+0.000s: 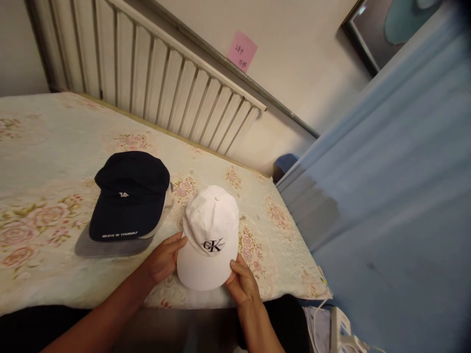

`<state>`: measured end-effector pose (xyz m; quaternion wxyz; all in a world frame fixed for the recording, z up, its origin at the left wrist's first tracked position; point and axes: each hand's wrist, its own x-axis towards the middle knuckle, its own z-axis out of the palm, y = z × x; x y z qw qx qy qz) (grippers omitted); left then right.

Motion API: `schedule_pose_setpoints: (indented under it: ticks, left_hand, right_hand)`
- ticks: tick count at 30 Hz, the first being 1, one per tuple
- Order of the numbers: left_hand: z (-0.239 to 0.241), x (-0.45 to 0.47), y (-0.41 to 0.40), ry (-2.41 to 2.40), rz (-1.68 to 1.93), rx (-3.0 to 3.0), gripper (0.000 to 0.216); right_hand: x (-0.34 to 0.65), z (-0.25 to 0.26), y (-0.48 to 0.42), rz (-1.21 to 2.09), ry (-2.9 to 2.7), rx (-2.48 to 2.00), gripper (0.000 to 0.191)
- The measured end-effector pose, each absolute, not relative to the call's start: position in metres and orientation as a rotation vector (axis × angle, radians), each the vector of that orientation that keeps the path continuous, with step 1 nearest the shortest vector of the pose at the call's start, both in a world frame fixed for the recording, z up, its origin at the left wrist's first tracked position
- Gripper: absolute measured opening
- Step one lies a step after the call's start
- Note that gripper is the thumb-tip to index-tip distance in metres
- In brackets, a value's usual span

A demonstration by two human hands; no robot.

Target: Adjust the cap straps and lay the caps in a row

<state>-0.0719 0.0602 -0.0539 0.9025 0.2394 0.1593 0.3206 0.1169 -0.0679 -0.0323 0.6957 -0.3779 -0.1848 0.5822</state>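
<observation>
A white baseball cap (213, 220) with black "CK" lettering is held up over the front of the bed, its brim pointing toward me. On its left side my left hand (165, 258) grips the edge, thumb on top. My right hand (243, 282) pinches the brim's right side, with the thumb on the upper face. To the left, a dark navy cap (130, 191) with a small white emblem and "BELIEVE IN YOURSELF" on its brim lies on the bed. Beneath it a grey brim (110, 246) sticks out, so caps seem stacked there.
A floral sheet (66, 147) covers the bed. Behind stands a slatted rail (176, 88) against the wall, with a pink note (242, 51) above. A blue curtain (386, 206) hangs at right. A white power strip (340, 326) with cables sits at lower right.
</observation>
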Motion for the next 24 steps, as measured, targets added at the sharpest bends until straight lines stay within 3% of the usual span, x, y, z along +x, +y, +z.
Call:
schedule_pose_setpoints:
  ticks: [12, 24]
  left_hand:
    - [-0.05, -0.071, 0.056, 0.308, 0.593, 0.507, 0.036]
    - [-0.052, -0.071, 0.056, 0.292, 0.569, 0.449, 0.051]
  right_hand:
    - [0.131, -0.028, -0.055, 1.226, -0.419, -0.909, 0.039]
    - [0.121, -0.029, -0.057, 1.306, -0.455, -0.904, 0.044]
